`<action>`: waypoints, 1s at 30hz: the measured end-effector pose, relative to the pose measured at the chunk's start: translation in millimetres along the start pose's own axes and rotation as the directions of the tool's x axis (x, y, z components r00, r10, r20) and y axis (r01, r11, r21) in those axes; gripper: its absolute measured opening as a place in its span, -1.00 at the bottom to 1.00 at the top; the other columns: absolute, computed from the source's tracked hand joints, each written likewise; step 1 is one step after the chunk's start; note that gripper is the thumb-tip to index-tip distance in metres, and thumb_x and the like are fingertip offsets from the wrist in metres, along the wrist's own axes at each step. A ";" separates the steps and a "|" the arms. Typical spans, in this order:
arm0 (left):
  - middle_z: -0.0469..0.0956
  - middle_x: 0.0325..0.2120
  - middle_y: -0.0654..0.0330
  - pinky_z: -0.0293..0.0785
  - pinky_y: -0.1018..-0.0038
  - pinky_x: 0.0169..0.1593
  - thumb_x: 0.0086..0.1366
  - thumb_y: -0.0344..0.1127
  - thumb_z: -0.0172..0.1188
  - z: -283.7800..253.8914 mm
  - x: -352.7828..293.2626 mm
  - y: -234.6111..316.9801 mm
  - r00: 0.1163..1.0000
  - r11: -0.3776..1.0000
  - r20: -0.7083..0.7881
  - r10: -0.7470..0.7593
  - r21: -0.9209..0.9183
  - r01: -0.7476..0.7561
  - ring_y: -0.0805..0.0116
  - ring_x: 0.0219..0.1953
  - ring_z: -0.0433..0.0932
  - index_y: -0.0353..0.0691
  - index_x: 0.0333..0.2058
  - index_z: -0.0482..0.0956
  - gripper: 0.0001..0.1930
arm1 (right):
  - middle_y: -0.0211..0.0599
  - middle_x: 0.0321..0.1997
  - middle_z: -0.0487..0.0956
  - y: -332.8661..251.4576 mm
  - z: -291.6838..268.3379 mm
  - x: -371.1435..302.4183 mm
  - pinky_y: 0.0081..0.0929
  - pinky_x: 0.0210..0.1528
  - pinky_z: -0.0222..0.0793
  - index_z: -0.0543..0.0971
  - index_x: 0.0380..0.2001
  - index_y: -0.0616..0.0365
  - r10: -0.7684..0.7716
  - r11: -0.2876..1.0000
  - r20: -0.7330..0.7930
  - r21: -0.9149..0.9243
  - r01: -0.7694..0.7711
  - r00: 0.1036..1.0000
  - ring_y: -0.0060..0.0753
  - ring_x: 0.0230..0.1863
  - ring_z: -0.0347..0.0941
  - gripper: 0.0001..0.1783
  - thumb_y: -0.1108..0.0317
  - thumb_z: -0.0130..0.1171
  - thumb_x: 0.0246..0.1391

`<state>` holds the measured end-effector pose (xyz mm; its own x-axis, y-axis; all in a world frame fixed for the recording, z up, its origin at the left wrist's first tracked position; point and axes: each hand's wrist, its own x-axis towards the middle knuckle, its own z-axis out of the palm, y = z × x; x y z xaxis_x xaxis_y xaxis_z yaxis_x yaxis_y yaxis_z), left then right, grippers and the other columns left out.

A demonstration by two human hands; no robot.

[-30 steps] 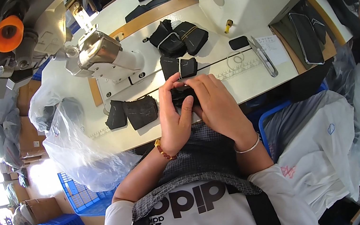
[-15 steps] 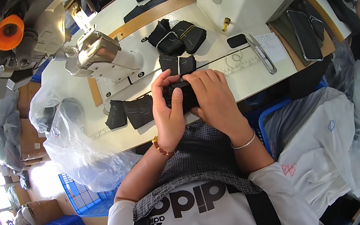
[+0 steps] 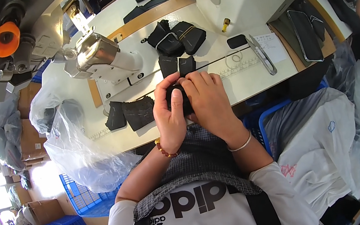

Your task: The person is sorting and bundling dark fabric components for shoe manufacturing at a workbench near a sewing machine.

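Cupping black cloth [image 3: 187,105] snugly are left hand [image 3: 170,123] and right hand [image 3: 211,103]; banded bundles [image 3: 191,37] toward the table's [image 3: 251,81] back edge look done; unbanded pieces [image 3: 139,114] near its front edge seem pending.

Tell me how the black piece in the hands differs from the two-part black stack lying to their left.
The black piece is held between the left hand and the right hand, while the black stack lies on the table. Fingers cover much of the black piece, whereas the black stack shows its upper surface, with faint pale marks. Both are black.
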<state>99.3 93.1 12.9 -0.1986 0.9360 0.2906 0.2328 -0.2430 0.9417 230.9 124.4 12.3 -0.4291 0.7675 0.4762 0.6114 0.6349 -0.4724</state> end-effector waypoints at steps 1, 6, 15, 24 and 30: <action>0.49 0.07 0.12 0.29 0.42 0.26 0.51 -0.32 -0.02 0.4 1.1 0.7 1.000 0.998 0.013 -0.002 -0.057 0.002 0.36 0.11 0.44 -0.37 0.16 0.43 -0.65 | -0.25 -0.02 0.46 -0.6 0.3 -0.1 -0.21 0.12 0.24 0.48 0.08 0.18 0.013 1.000 0.011 -0.019 -0.012 1.000 -0.16 0.05 0.38 -0.13 0.39 0.55 -0.47; 0.39 0.18 0.06 0.18 0.37 0.34 0.52 -0.10 -0.05 -8.9 6.1 -5.3 0.995 0.966 0.099 -0.013 -0.257 0.038 0.30 0.23 0.34 -0.38 0.29 0.26 -0.46 | -0.23 -0.02 0.46 3.5 -5.7 1.8 -0.21 0.08 0.25 0.49 0.05 0.17 0.050 0.998 0.038 -0.025 -0.049 0.998 -0.14 0.04 0.39 -0.17 0.39 0.53 -0.47; 0.13 0.38 -0.07 0.08 0.25 0.41 0.19 -0.14 0.37 -17.7 -2.1 -2.1 0.966 0.993 0.248 0.073 -0.106 -0.048 0.13 0.38 0.19 -0.32 0.44 -0.09 0.01 | -0.30 -0.21 0.47 12.0 -0.4 4.9 -0.25 -0.03 0.26 0.53 -0.08 0.13 0.023 0.996 -0.023 0.083 -0.021 0.999 -0.20 -0.09 0.40 -0.42 0.32 0.47 -0.27; 0.37 0.15 -0.08 0.23 0.24 0.32 0.23 -0.55 0.16 -5.4 -0.7 -2.5 0.988 0.950 0.105 0.111 0.280 -0.136 0.00 0.19 0.35 -0.36 0.28 0.26 -0.38 | -0.29 -0.19 0.46 10.0 -5.2 -0.4 -0.25 -0.01 0.24 0.53 -0.07 0.17 -0.041 0.998 -0.032 0.041 0.043 0.999 -0.21 -0.08 0.39 -0.43 0.35 0.42 -0.25; 0.44 0.16 -0.01 0.24 0.30 0.32 0.23 -0.57 0.13 -4.6 -10.9 -5.7 0.980 0.975 -0.035 0.194 0.122 -0.188 0.18 0.21 0.40 -0.34 0.27 0.28 -0.40 | -0.28 -0.11 0.47 5.3 -5.1 0.9 -0.22 0.04 0.24 0.52 -0.02 0.17 -0.098 0.994 -0.037 0.048 0.100 0.995 -0.19 -0.03 0.39 -0.33 0.37 0.49 -0.33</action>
<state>95.8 83.1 5.1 -0.1829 0.8618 0.4731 0.3800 -0.3819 0.8425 237.1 128.0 14.0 -0.4620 0.6979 0.5472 0.5331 0.7117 -0.4576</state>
